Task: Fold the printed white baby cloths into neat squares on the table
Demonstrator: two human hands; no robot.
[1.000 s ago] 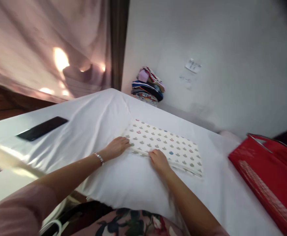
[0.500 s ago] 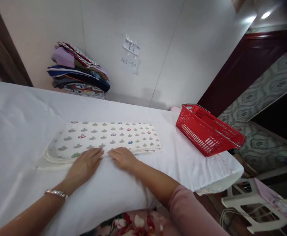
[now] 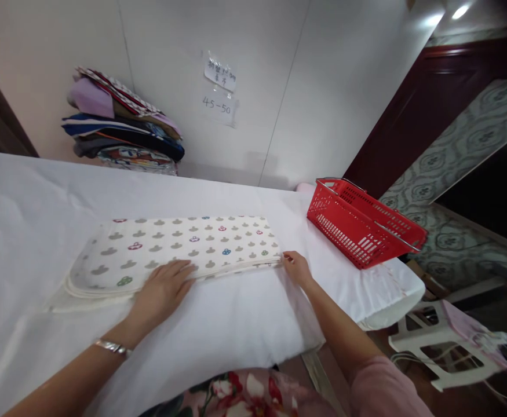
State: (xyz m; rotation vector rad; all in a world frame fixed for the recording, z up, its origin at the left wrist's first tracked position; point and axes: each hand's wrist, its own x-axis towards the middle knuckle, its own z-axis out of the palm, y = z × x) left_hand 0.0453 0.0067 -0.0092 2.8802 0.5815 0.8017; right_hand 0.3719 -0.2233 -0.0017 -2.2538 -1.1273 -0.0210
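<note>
A long folded white cloth (image 3: 183,246) with a mushroom print lies on the white-covered table (image 3: 236,324). Its layers show along the near edge and at the rounded left end. My left hand (image 3: 166,286) rests flat on the near edge, left of the middle, fingers stretched out. At the near right corner of the cloth is my right hand (image 3: 295,267), its fingers bent and pinching that corner; the fingertips are partly hidden.
A red plastic basket (image 3: 357,226) with metal handles stands on the table's right end. A stack of folded clothes (image 3: 125,130) sits at the back left by the wall. Handwritten signs (image 3: 219,90) hang on the wall. A white stool (image 3: 448,347) stands at the lower right.
My right hand has moved right along the near edge, from beside my left hand to the cloth's right corner, and its fingers have closed there. My left hand stays on the cloth.
</note>
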